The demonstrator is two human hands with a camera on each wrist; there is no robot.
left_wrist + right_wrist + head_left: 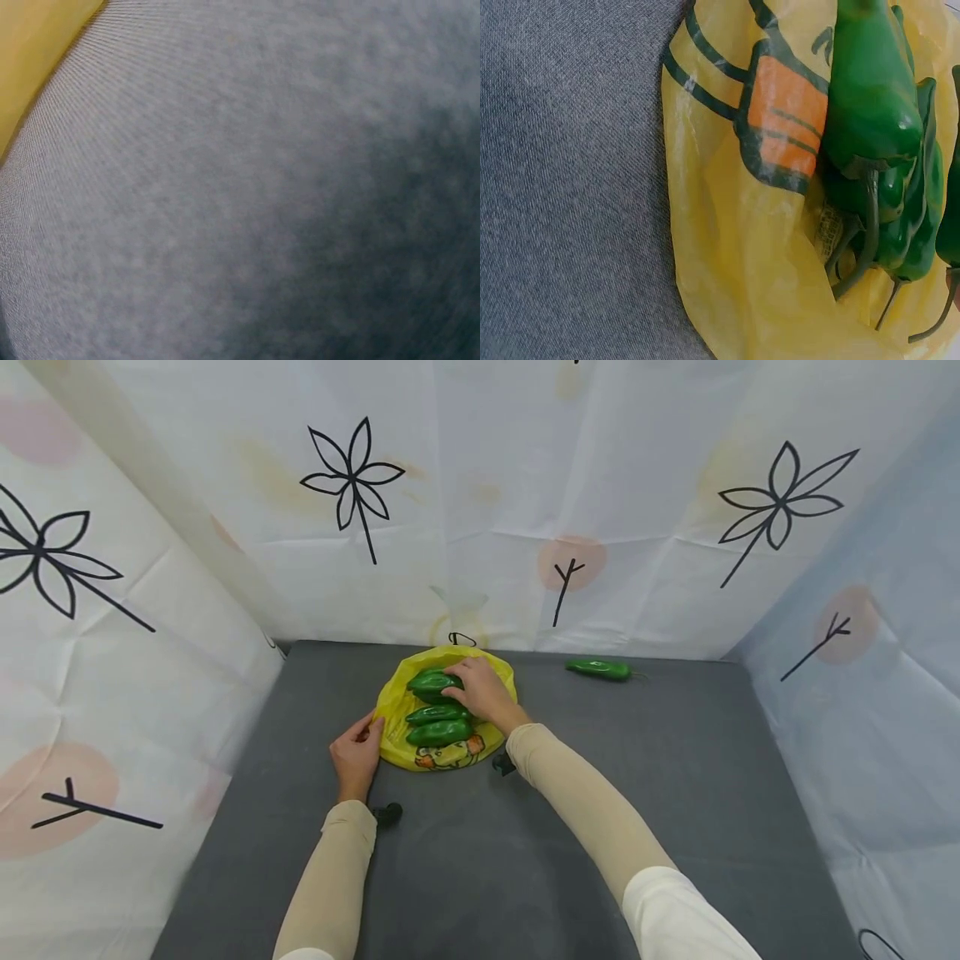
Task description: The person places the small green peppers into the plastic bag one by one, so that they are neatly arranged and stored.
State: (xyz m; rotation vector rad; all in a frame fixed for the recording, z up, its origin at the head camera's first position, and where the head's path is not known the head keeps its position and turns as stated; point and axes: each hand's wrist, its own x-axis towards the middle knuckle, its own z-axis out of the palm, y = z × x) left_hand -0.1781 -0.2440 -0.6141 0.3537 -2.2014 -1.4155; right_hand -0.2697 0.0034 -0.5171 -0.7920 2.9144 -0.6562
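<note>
A yellow plastic bag (390,739) with an orange and black print lies with its mouth wide, and several green chili peppers (438,732) rest in it. My left hand (356,758) pinches the bag's left rim between thumb and fingers. Over the bag's far part, my right hand (483,692) grips a green pepper (433,681) at its right end. In the right wrist view, pepper stems point down beside the printed bag wall (720,247), and a fingertip shows at the right edge. Only a corner of the bag (34,52) enters the left wrist view.
Another green chili pepper (600,669) lies on the dark grey table (637,760) near its back edge, right of the bag. White printed cloth (487,485) walls the table at the back and both sides.
</note>
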